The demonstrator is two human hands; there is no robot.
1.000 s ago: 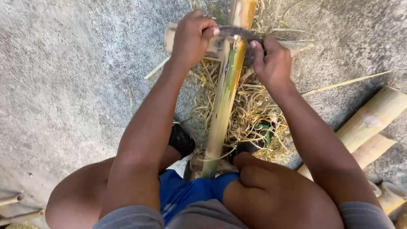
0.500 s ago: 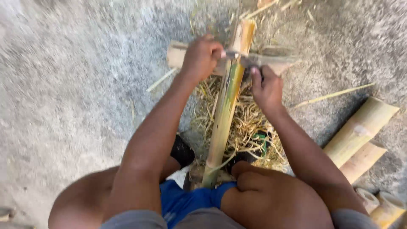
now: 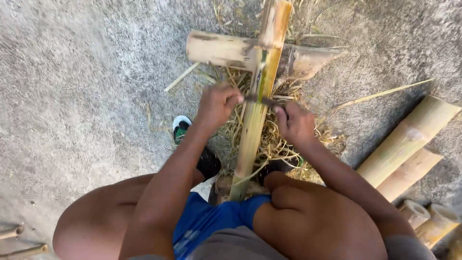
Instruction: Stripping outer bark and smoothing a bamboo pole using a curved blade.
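A long split bamboo strip runs from between my knees up over a short crosswise bamboo log. A dark metal blade lies across the strip. My left hand grips the blade's left end and my right hand grips its right end. Both hands sit about midway along the strip. Pale shavings lie heaped under the strip.
Thick bamboo poles and cut bamboo sections lie at the right on the concrete ground. My left foot in a dark shoe rests beside the strip. Thin sticks poke in at the bottom left.
Both hands have drawn the blade down the strip toward my body, from near the crosswise log to the strip's middle. The view has shifted, showing more of the log.
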